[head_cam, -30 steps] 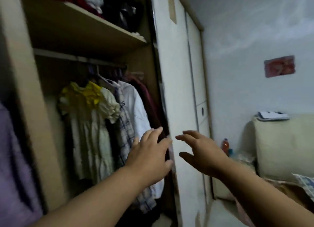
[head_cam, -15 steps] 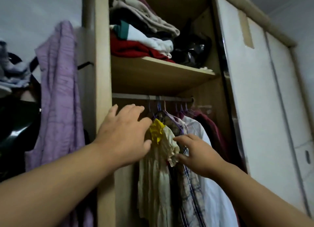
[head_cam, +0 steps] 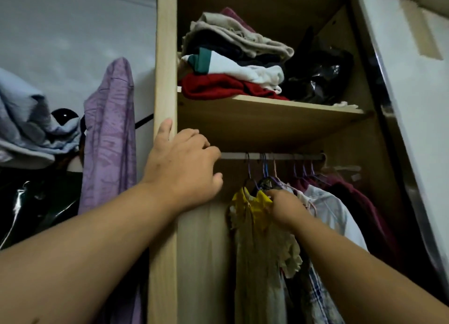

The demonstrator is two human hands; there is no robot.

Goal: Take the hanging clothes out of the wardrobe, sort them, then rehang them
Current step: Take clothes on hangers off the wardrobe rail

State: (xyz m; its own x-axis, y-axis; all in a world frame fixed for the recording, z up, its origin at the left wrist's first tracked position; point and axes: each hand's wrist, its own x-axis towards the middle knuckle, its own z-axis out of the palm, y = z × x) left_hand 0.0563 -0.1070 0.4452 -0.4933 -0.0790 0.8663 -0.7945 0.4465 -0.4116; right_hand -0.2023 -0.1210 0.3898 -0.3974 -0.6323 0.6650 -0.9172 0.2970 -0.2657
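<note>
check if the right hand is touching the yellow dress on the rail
Touching. The head view shows the right hand with its fingers curled into the collar of the yellow dress, with no gap between them.

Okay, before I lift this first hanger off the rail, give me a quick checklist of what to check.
1. Right hand grips the cream dress at its yellow collar: ok.
2. The dress's hanger hook sits over the rail: ok.
3. Left hand is free to help: ok, it holds nothing, near the rail's left end.
4. Neighbouring hangers are untangled from it: cannot tell, they crowd close.
5. Room under the shelf to lift the hook: ok, a gap shows.
</note>
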